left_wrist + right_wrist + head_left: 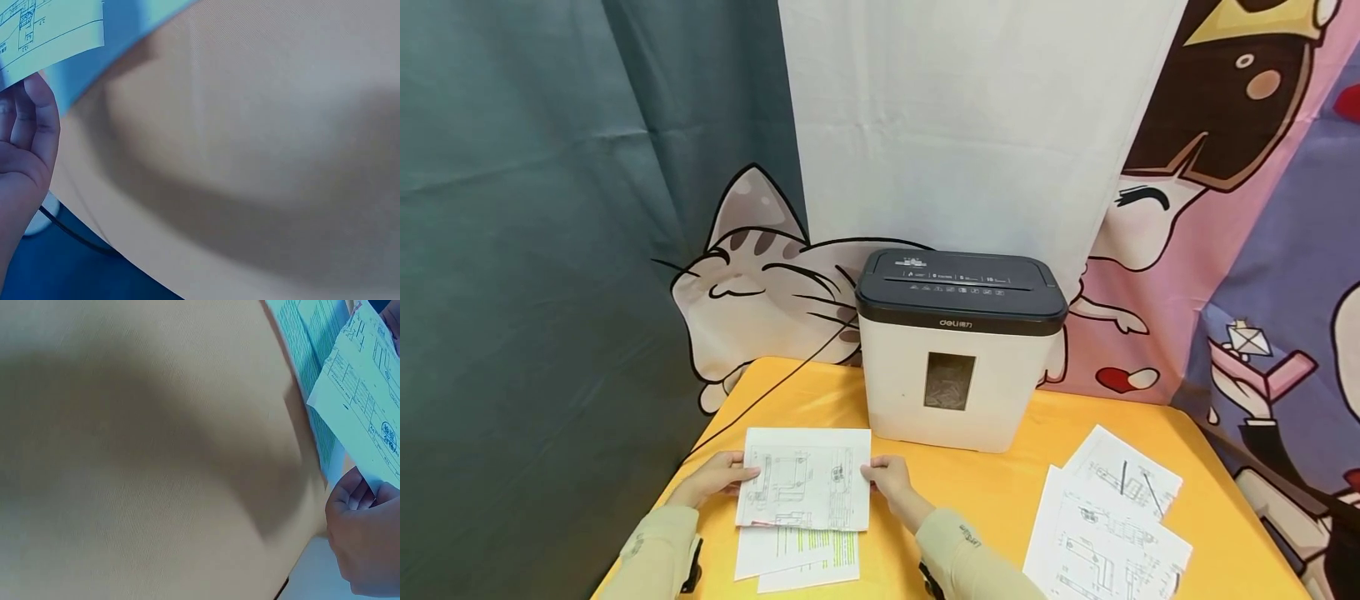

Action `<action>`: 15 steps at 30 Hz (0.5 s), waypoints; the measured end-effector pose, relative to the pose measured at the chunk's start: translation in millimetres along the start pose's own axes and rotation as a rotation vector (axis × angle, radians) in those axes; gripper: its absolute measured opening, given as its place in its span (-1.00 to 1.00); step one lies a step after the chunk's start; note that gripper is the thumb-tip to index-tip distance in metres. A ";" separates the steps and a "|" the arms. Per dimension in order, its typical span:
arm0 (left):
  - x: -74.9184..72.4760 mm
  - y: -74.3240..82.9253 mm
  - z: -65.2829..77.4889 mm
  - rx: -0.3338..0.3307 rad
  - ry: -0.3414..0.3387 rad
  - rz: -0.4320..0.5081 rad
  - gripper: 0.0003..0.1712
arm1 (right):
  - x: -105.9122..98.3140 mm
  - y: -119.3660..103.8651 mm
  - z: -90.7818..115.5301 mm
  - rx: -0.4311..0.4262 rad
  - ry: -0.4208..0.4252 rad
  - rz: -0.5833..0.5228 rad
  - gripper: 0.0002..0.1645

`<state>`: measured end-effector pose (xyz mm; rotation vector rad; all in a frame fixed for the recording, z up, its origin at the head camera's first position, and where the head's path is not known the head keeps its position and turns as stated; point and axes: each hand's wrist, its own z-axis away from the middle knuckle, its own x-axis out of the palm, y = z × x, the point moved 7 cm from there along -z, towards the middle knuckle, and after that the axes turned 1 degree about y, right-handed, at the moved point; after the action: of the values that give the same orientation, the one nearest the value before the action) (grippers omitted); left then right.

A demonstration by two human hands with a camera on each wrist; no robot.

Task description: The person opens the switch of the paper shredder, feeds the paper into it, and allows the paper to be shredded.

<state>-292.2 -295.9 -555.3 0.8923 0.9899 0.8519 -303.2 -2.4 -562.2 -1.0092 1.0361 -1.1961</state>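
Both hands hold a sheet of paper [805, 483] printed with a line drawing, one at each side edge. My left hand [717, 477] pinches its left edge, thumb on top. At the right edge my right hand [891, 482] grips it between thumb and curled fingers. The right wrist view shows the sheet [365, 400] tilted above the table, with a ragged edge and a round stamp. Below it lie more papers [808, 567], some lines marked yellow-green, partly hidden by the held sheet. In the left wrist view the left hand [28, 134] is under the sheet's corner.
A white paper shredder [955, 383] with a dark top and feed slot stands at the back of the yellow-covered table [947, 475]. Several drawing sheets [1105, 533] lie at the right. A black cable [760, 398] runs along the left. A printed curtain [925, 125] hangs behind.
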 end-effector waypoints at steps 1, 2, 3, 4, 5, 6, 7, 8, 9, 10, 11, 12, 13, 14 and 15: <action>1.8 2.4 -2.6 0.009 0.004 -0.008 -0.48 | -3.9 -0.2 -1.6 -0.005 0.003 0.000 -0.80; 4.0 5.8 -4.9 0.017 0.008 -0.014 -0.48 | -7.9 -0.3 -3.1 -0.009 0.005 0.001 -0.81; 6.3 9.8 -6.7 0.029 0.013 -0.018 -0.48 | -11.9 -0.9 -4.3 -0.013 0.006 0.002 -0.82; 8.6 13.2 -8.7 0.037 0.022 -0.020 -0.48 | -15.9 -2.0 -5.2 -0.016 0.008 0.004 -0.82; 10.7 16.3 -10.7 0.045 0.035 -0.019 -0.48 | -19.8 -3.6 -5.7 -0.020 0.009 0.006 -0.83; 12.9 19.8 -12.4 0.060 0.043 -0.017 -0.47 | -23.4 -5.2 -6.1 -0.025 0.014 0.005 -0.83; 14.8 23.1 -13.8 0.072 0.059 -0.015 -0.46 | -26.8 -6.3 -7.6 -0.033 0.020 0.005 -0.83; 16.8 26.4 -15.1 0.085 0.074 -0.012 -0.46 | -29.9 -8.9 -8.1 -0.038 0.022 0.008 -0.82; 18.4 29.3 -16.4 0.099 0.089 -0.005 -0.47 | -32.9 -11.4 -8.8 -0.043 0.026 0.013 -0.81; 19.7 31.9 -17.6 0.110 0.107 -0.001 -0.47 | -36.0 -12.8 -11.0 -0.064 0.026 0.013 -0.81; 21.0 34.8 -18.7 0.122 0.124 0.005 -0.48 | -39.1 -12.0 -16.2 -0.084 0.026 0.015 -0.81; 22.1 37.5 -19.8 0.132 0.138 0.007 -0.48 | -42.5 -9.4 -23.7 -0.118 0.017 0.011 -0.80; 22.9 39.8 -21.0 0.133 0.158 0.009 -0.50 | -45.9 -2.0 -37.4 -0.186 -0.006 -0.003 -0.82; 23.6 42.2 -22.1 0.133 0.177 0.012 -0.51 | -49.5 7.6 -52.1 -0.242 -0.026 -0.011 -0.83; 24.2 44.4 -23.5 0.130 0.194 0.016 -0.53 | -53.1 19.9 -68.5 -0.306 -0.046 -0.027 -0.83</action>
<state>-314.6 -251.9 -529.5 0.9417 1.2189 0.9080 -369.4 48.6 -592.8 -1.2850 1.1955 -1.0496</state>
